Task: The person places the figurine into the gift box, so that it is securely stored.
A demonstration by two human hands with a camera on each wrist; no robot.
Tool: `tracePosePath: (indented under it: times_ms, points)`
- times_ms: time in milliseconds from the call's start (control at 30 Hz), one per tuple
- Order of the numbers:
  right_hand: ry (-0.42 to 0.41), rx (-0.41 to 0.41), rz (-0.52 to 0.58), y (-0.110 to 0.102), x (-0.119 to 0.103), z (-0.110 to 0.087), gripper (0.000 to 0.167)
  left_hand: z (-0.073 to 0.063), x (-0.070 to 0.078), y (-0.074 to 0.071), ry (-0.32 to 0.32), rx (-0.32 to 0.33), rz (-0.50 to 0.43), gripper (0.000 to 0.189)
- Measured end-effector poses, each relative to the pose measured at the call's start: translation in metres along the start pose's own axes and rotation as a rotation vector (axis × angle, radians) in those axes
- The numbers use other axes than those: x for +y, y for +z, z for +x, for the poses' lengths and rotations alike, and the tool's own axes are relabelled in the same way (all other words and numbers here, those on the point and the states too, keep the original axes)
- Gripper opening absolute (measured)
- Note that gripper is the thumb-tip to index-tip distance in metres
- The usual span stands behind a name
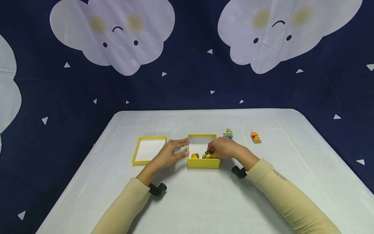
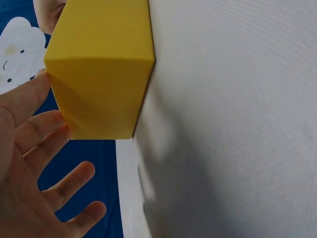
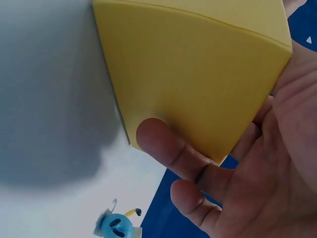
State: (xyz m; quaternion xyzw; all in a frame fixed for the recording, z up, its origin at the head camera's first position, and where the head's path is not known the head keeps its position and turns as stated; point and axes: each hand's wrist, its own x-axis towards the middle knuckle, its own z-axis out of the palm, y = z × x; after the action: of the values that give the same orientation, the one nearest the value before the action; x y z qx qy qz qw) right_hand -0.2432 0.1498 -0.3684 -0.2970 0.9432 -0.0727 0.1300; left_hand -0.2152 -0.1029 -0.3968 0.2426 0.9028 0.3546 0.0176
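Note:
A yellow box [image 1: 203, 163] with a white inside stands uncovered on the table. My left hand [image 1: 170, 152] is at its left side, fingers spread and nearly straight, fingertips touching the rim; the left wrist view shows the box's yellow outer wall [image 2: 101, 94] beside them. My right hand [image 1: 223, 148] reaches over the right wall and pinches a small yellow toy figure with a dark top [image 1: 208, 154] inside the box. In the right wrist view one finger [image 3: 163, 144] lies against the outer wall; the box hides the pinching fingertips. Another yellow-orange toy figure [image 1: 194, 156] lies inside, to the left.
The box's yellow-rimmed white lid [image 1: 150, 149] lies inside-up on the left. Behind my right hand is a blue and yellow minion toy [image 1: 228, 133]; a Winnie-the-Pooh toy [image 1: 255, 137] lies further right. A white cloth covers the table [image 1: 187, 201], with a dark blue cloud-patterned curtain [image 1: 187, 87] behind.

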Motion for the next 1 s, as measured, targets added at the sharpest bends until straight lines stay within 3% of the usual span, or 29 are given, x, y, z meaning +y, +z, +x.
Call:
tracePosePath:
  times_ms: [800,1000]
  points:
    - [-0.053,0.027,-0.031,0.0058,0.0004,-0.0017,0.018,0.0019,-0.0014,0.0004,-0.003,-0.005,-0.018,0.05]
    - [-0.032,0.025,-0.02,0.0063,0.0003,-0.0022,0.025,0.002,-0.0024,0.0006,-0.001,-0.001,-0.016,0.05]
